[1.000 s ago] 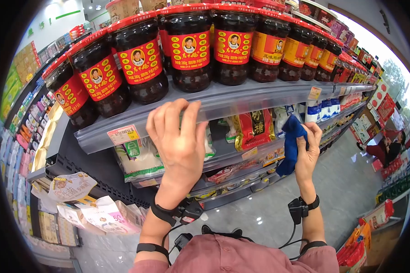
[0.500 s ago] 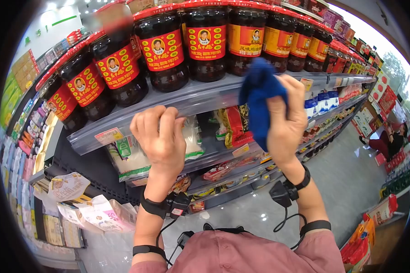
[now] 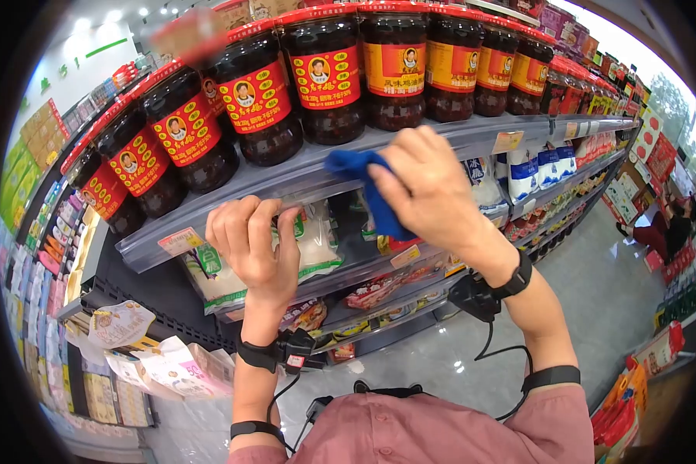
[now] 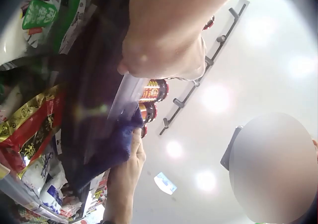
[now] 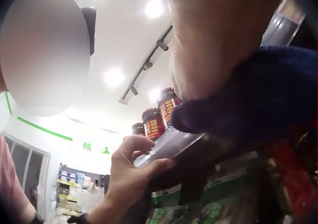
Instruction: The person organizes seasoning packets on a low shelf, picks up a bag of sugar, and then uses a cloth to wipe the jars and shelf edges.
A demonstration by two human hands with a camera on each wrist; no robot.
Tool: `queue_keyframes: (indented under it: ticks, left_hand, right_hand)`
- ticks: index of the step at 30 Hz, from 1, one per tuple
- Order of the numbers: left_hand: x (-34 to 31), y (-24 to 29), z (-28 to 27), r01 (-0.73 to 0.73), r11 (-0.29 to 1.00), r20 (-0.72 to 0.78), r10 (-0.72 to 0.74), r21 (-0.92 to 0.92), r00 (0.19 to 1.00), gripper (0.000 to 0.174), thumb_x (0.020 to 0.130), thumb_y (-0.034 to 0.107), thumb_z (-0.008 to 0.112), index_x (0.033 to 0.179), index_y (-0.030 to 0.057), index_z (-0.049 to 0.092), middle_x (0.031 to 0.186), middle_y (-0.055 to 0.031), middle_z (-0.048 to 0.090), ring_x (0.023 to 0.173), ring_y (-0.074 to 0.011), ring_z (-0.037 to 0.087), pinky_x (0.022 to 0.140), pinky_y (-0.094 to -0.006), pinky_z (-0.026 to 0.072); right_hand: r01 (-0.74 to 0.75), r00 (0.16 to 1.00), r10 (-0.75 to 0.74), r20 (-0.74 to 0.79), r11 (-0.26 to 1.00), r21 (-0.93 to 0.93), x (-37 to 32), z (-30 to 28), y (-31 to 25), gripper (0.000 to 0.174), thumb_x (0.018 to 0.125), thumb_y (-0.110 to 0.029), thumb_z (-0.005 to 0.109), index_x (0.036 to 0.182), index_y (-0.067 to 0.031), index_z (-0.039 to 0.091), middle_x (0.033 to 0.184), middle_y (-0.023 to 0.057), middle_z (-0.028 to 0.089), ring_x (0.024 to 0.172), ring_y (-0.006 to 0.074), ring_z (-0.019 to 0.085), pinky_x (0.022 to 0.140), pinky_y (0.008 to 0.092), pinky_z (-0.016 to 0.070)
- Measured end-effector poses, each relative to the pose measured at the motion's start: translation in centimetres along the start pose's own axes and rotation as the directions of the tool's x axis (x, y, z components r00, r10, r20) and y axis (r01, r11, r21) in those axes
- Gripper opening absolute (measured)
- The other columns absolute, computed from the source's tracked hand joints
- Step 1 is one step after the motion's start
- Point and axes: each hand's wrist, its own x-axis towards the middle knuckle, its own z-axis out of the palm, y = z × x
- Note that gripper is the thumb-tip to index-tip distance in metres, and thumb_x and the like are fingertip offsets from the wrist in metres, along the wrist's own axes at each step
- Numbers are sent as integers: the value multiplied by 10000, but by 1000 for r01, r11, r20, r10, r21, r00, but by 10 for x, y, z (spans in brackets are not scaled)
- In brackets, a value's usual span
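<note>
In the head view my left hand (image 3: 254,251) grips the front edge of the shelf, at its clear plastic strip (image 3: 305,172). The right wrist view shows this hand's fingers over the strip and its thumb underneath. To its right, my right hand (image 3: 433,185) holds a bunched dark-blue cloth (image 3: 385,207) against the same strip. Part of the cloth (image 4: 119,147) hangs below the edge in the left wrist view. Dark sauce jars (image 3: 326,77) with red lids and red or yellow labels stand in a row just above both hands.
Under this shelf lie a white bag with green print (image 3: 317,236) and blue-and-white bags (image 3: 523,166). Price tags (image 3: 508,141) sit along the strip. A box with paper bags (image 3: 182,370) stands lower left. A seated person (image 3: 670,224) is at far right.
My right hand has brought the blue cloth up from below the strip, then leftward along it, toward the left hand. My left hand has lowered its fingers onto the strip, slightly further left.
</note>
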Motion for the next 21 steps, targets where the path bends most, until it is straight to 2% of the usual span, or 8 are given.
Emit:
queue_keyframes:
  ticks: [8, 11, 13, 14, 16, 17, 19, 21]
  left_hand:
    - [18, 29, -8, 61, 997, 138, -66, 37, 988, 445, 600, 47, 774, 1005, 39, 588, 998, -114, 545, 995, -315, 491, 897, -411, 358]
    - [25, 55, 10, -10, 997, 154, 21, -72, 988, 424, 603, 47, 771, 994, 48, 608, 1011, -94, 557, 997, -302, 497, 894, -410, 361]
    - [29, 73, 27, -90, 984, 168, 115, -151, 979, 377, 608, 40, 764, 960, 53, 628, 995, -82, 570, 980, -290, 509, 874, -402, 375]
    - [32, 83, 37, -104, 976, 161, 137, -193, 977, 360, 618, 28, 754, 954, 52, 629, 975, -80, 576, 959, -284, 520, 855, -397, 387]
    - [39, 104, 56, -136, 952, 162, 185, -274, 969, 347, 622, 19, 747, 947, 50, 628, 963, -78, 580, 946, -280, 528, 842, -391, 396]
    - [43, 115, 67, -154, 936, 162, 214, -318, 963, 344, 623, 19, 745, 944, 45, 626, 955, -77, 582, 944, -280, 532, 833, -388, 403]
    - [49, 135, 90, -182, 915, 151, 249, -359, 957, 359, 611, 45, 737, 947, 34, 612, 955, -79, 571, 948, -277, 532, 843, -396, 398]
    - [55, 151, 113, -197, 905, 150, 270, -378, 951, 374, 606, 61, 725, 957, 24, 600, 960, -81, 560, 949, -273, 530, 854, -404, 391]
  right_hand:
    - [-36, 963, -51, -263, 948, -315, -38, -39, 29, 259, 700, -132, 682, 938, -54, 614, 927, 71, 545, 887, 270, 511, 753, 376, 404]
    - [-46, 966, 12, -258, 991, -123, -71, -57, 6, 371, 645, -82, 661, 1015, -77, 643, 987, 111, 501, 907, 275, 495, 759, 369, 425]
    - [-319, 931, 334, -147, 941, 116, -100, -62, -1, 264, 744, -162, 681, 999, -106, 642, 969, 97, 510, 833, 255, 514, 707, 344, 434]
    - [-490, 861, 508, -14, 837, 243, -119, -63, 1, 211, 798, -173, 651, 995, -98, 644, 964, 91, 521, 812, 232, 524, 683, 324, 441]
    - [-807, 462, 772, 436, 162, 568, -161, -65, 17, 222, 898, -214, 554, 1046, -59, 612, 996, 76, 558, 809, 190, 554, 649, 294, 460]
    - [-806, 463, 772, 435, 163, 569, -185, -65, 23, 222, 898, -214, 554, 1046, -59, 612, 996, 76, 558, 809, 190, 554, 649, 294, 460]
    - [-498, 247, 728, 639, -471, 728, -227, -71, 30, 328, 943, -271, 464, 1149, -27, 543, 1090, 76, 579, 930, 206, 581, 765, 316, 491]
    - [-296, 179, 724, 666, -606, 739, -254, -92, 27, 364, 945, -274, 444, 1207, -27, 497, 1147, 94, 564, 989, 226, 573, 841, 348, 475]
